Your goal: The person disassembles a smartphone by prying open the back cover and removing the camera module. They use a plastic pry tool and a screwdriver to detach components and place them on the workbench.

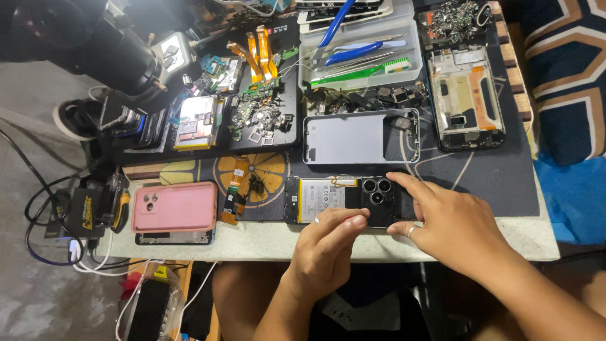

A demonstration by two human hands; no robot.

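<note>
An opened black phone [334, 199] lies on the table's front edge, its white battery and triple camera block exposed. My left hand [325, 249] pinches a small thin tool, its tip at the phone's lower edge near the battery. My right hand [445, 221] steadies the phone's right end, forefinger stretched over the top corner and thumb at the bottom corner. A ring sits on that thumb.
A grey phone back cover [353, 136] lies just behind. A stripped phone frame [467, 101] sits at the right, a tray of tweezers and a green brush [360, 57] behind. A pink-cased phone [173, 207] lies left. Loose parts and flex cables [255, 101] crowd the back left.
</note>
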